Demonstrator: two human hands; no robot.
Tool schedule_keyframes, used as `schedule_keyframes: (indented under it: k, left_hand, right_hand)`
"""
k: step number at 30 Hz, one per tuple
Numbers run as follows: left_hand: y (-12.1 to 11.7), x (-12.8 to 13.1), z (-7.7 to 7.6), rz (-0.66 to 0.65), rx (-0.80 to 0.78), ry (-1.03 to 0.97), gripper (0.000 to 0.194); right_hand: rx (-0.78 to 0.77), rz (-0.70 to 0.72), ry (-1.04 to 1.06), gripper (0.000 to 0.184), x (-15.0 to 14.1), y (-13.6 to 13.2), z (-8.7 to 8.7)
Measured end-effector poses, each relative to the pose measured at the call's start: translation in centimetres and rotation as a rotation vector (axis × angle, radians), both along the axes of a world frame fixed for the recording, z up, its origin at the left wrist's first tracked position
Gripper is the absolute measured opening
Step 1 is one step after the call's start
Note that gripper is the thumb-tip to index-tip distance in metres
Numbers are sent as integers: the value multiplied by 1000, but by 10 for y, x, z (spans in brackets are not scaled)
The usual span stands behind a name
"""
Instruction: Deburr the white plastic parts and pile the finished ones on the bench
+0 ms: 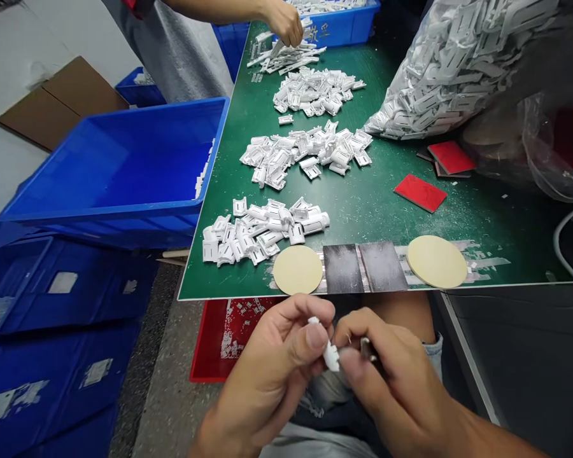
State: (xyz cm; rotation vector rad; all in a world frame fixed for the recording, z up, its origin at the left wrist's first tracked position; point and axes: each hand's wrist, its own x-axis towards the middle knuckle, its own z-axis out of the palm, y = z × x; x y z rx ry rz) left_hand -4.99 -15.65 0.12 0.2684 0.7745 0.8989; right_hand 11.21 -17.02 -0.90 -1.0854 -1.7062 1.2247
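Observation:
My left hand point(272, 362) pinches a small white plastic clip point(328, 353) between thumb and fingers, below the near edge of the green table point(363, 210). My right hand point(386, 375) is closed too, touching the same clip and gripping a thin metal tool point(367, 348). Both hands hover over my lap. Three heaps of white clips lie on the table: a near heap point(262, 232), a middle heap point(305, 156) and a far heap point(318, 92).
Two beige discs point(297, 269) point(437, 261) and dark pads point(365, 267) are taped at the table's edge. Red pads point(420, 192), a clear bag of white parts point(458, 63), blue bins point(119, 172), a red tray point(219, 337). Another person's hand point(284, 22) works at the far end.

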Motion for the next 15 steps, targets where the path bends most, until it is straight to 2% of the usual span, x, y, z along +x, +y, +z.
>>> schedule_keyframes:
  k: [2,3,5,8,15]
  left_hand:
    - [1,0,-1,-18,17,10,14]
    - [1,-1,-2,-38,35,22,16]
    - [1,-2,-4,-89,75,45,20]
    - [2,-5,-5,-139,119,68,23]
    - [4,-8,-3,-183,116,87,23]
  right_hand:
    - [386,-19,-214,35,7,5,2]
    - [530,-39,-315,41,10,8,3]
    - [686,-57,-483,51,14,14,4]
    - [763,-34,-606,57,16,20,4]
    - [819,-57,-687,57,15,23,7]
